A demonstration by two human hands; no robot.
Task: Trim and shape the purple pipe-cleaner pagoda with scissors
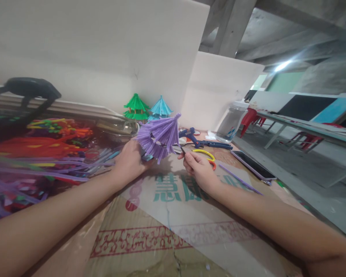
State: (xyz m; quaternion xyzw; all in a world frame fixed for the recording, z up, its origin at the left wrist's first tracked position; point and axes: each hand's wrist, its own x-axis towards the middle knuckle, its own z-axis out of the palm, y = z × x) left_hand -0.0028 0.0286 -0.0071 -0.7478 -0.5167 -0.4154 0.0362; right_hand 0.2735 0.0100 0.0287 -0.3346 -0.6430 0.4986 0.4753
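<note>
The largest thing in view is a tall, flat, off-white board (89,46) standing upright at the back, with a second, smaller off-white board (222,88) to its right. Before them spreads the bench (75,246), its top covered by a pale sheet (132,242) printed with green characters and a dark red scrollwork border. A loose heap of fuzzy pipe cleaners (40,144) in red, orange, purple and green fills the left side, partly blurred. Toward the right rear stands a clear plastic jar (230,123) with a white lid. The fuzzy purple cone-shaped pipe-cleaner piece (168,132), tiered like a little roof (or a parasol), is raised above the middle of the bench. The left hand (129,158) is closed on its left side, most of the fingers hidden behind it; the right hand (200,169) has thumb and fingers pinched together on a thin dark item (183,150) at the purple piece's right edge. Against the board behind stand a green tiered pipe-cleaner model (136,104) and a light-blue one (160,105). A dark-screened phone (255,165) lies at the right, near yellow-and-red scissors handles (213,157) and a single straight purple pipe cleaner (240,179).
</note>
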